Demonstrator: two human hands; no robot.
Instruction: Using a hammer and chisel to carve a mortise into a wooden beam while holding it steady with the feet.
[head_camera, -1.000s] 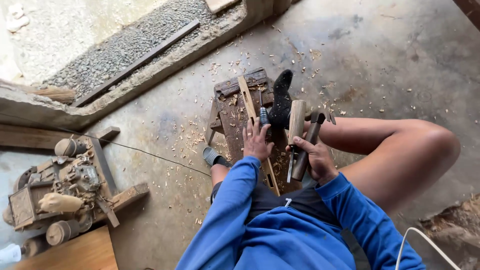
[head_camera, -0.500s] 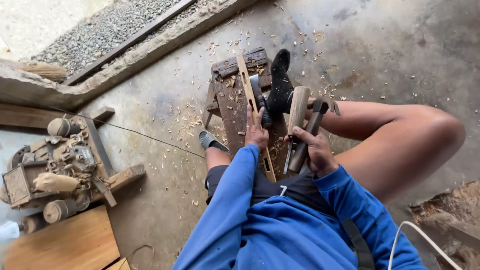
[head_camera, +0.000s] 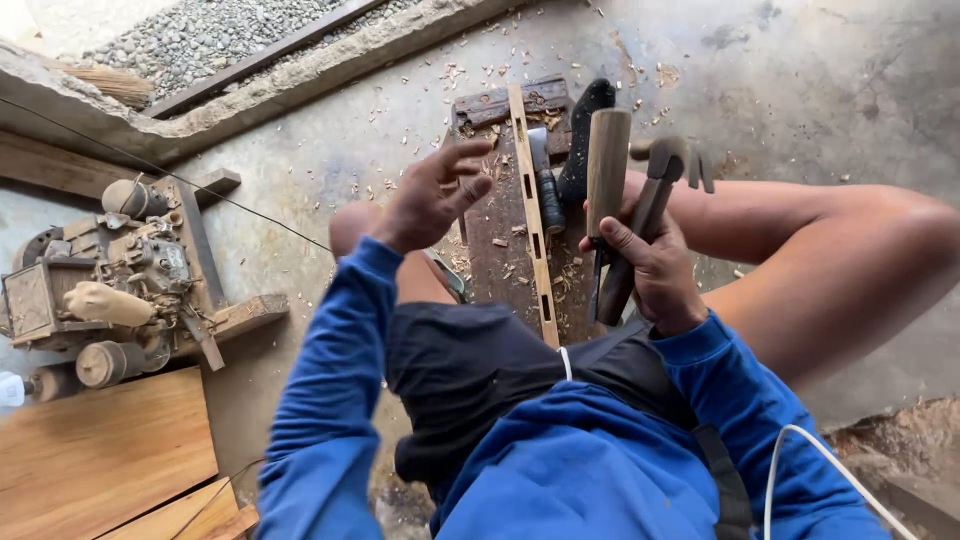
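The left hand (head_camera: 432, 200) has lifted off the slat (head_camera: 532, 215) since the earlier frame, and its fingers (head_camera: 462, 152) are now spread wide and empty just left of it. The right hand (head_camera: 648, 262), right of the slat, grips a mallet (head_camera: 607, 165) and hammer (head_camera: 645, 215) together. The slat lies along a dark board (head_camera: 500, 240) scattered with shavings (head_camera: 440, 80).

The dark work board (head_camera: 495, 240) lies on the concrete floor (head_camera: 800, 90) between the person's legs, with a slotted wooden strip (head_camera: 533, 215) on it. The old engine (head_camera: 110, 275) sits well left of the board, wood planks (head_camera: 100, 455) just nearer than it. The gravel bed (head_camera: 210, 35) lies beyond, behind the board's far left.
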